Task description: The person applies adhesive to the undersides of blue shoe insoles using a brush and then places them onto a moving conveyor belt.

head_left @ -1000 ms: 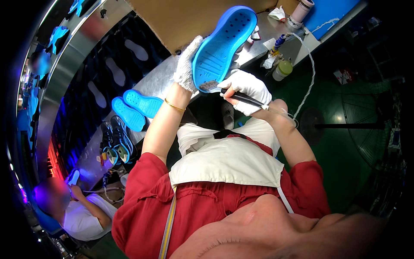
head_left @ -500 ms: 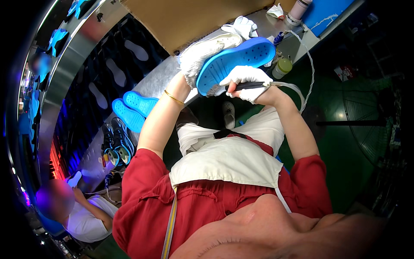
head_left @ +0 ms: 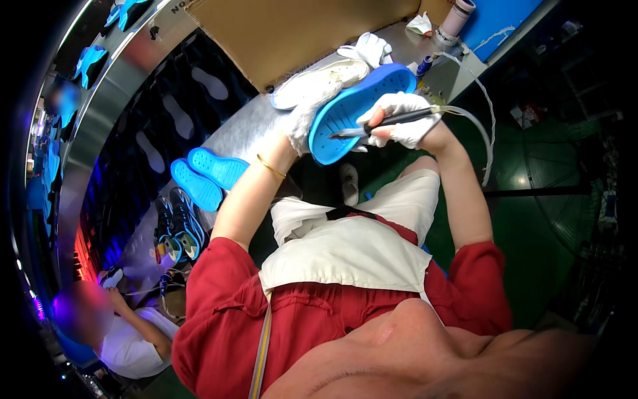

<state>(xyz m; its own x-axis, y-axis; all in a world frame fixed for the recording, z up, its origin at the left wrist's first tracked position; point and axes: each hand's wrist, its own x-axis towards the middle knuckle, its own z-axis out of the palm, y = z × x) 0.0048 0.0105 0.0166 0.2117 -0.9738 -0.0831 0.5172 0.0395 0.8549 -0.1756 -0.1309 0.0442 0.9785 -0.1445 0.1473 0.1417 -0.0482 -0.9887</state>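
Pinching a black-handled brush point(head_left: 415, 114), the right hand point(head_left: 402, 123) is curled in narrow, gloved but for some bare fingers, and the brush tip is over the near end of the blue sole point(head_left: 352, 100); whether it touches, I can't tell! A pale tube point(head_left: 468, 118) runs from the brush's back end, off to the right of the sole. Left hand point(head_left: 307, 123), gloved too, appears to be holding the sole by its left edge, fingers partly hidden.

Tricky spot, this! The sole's far end looks unsupported, so a hard press could twist it out of that one-sided hold. Should the tube snag, the brush could jerk and smear the rim. Just behind the sole, a white shoe point(head_left: 319, 80) lies on the desk point(head_left: 256, 123); an overshoot could mark it, or the bunched white glove point(head_left: 369, 48) beyond.

Containers now: a small dark-blue bottle point(head_left: 425, 64) just past the sole's far end, contents hidden; farther up and right of it, a pink canister point(head_left: 457, 20), no seeing inside. Behind the sole, a big cardboard box point(head_left: 292, 33), its inside out of sight.

Away left of the sole, a pair of blue soles point(head_left: 196, 185), then dark shoes point(head_left: 176, 226), and farthest, a co-worker point(head_left: 136, 342) in white!
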